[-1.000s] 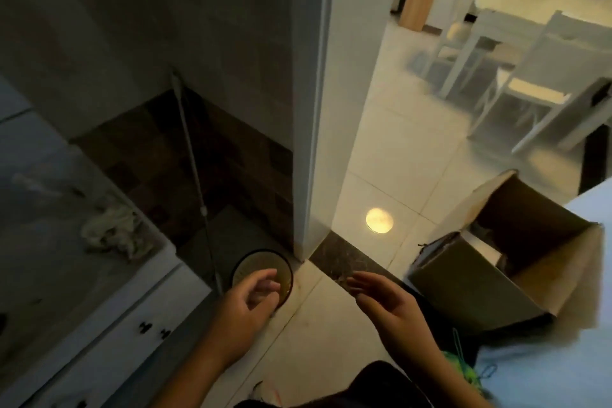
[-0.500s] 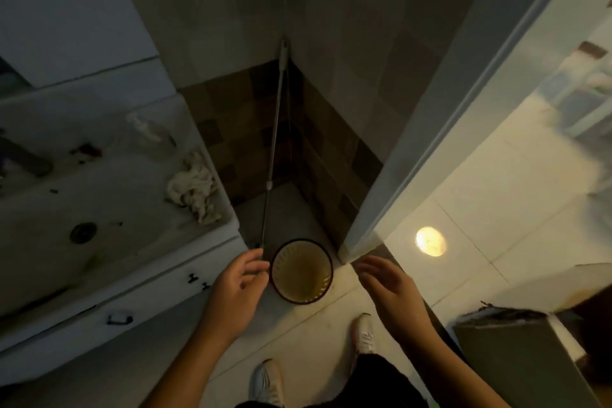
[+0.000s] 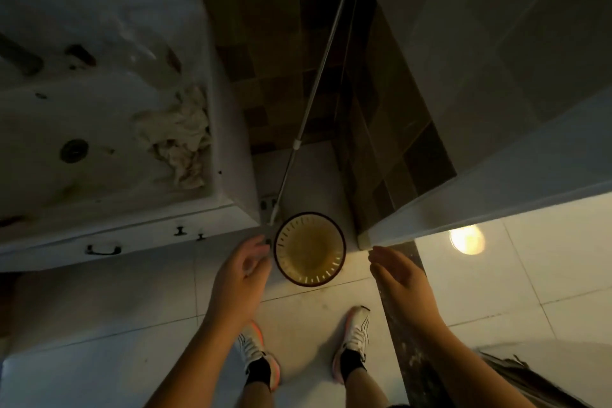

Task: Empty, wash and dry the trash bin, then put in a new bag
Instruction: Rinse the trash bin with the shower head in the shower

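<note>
A small round trash bin [image 3: 309, 250] with a dark rim and slotted yellowish inside stands upright on the floor tiles, seen from straight above. Nothing lies in it and no bag lines it. My left hand [image 3: 240, 278] hovers just left of the bin's rim, fingers loosely curled, holding nothing. My right hand [image 3: 399, 278] is spread to the right of the bin, a short gap away, with straight fingers and an empty palm.
A mop handle [image 3: 318, 86] leans in the tiled corner, its foot right behind the bin. A white sink cabinet [image 3: 109, 235] with a crumpled rag [image 3: 178, 132] stands at the left. A white door frame [image 3: 463, 205] is at the right. My two shoes [image 3: 354, 338] are below the bin.
The view has swung down and in over the bin, which now looks larger and sits between my hands. The cardboard box has slid out of sight at the lower right.
</note>
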